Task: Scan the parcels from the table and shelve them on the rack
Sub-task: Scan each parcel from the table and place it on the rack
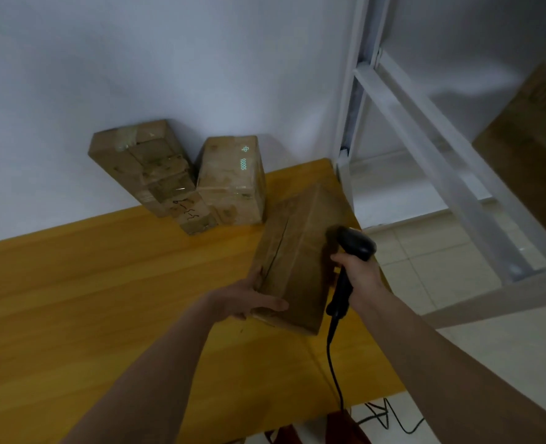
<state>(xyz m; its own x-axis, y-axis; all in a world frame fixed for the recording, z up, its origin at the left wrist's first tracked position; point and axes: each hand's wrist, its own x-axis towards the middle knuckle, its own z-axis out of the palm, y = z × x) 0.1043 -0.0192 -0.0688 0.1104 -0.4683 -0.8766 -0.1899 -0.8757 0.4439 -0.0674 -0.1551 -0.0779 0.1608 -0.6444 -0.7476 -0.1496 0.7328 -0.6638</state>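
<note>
- Wooden table (105,283) by a white wall bears two parcels (230,181); the rack (425,129) stands to its right
- left hand (249,299) tilts a third parcel (297,261), fingers clasping its near end, likely to show a side
- right hand (361,274) grips the scanner (355,248), fingers wrapped round its handle, aimed at that side

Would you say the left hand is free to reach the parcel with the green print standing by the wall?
Probably not yet. The left hand grips the near parcel, which also lies between it and the green-printed parcel. The right hand holds the scanner, so neither is free.
</note>
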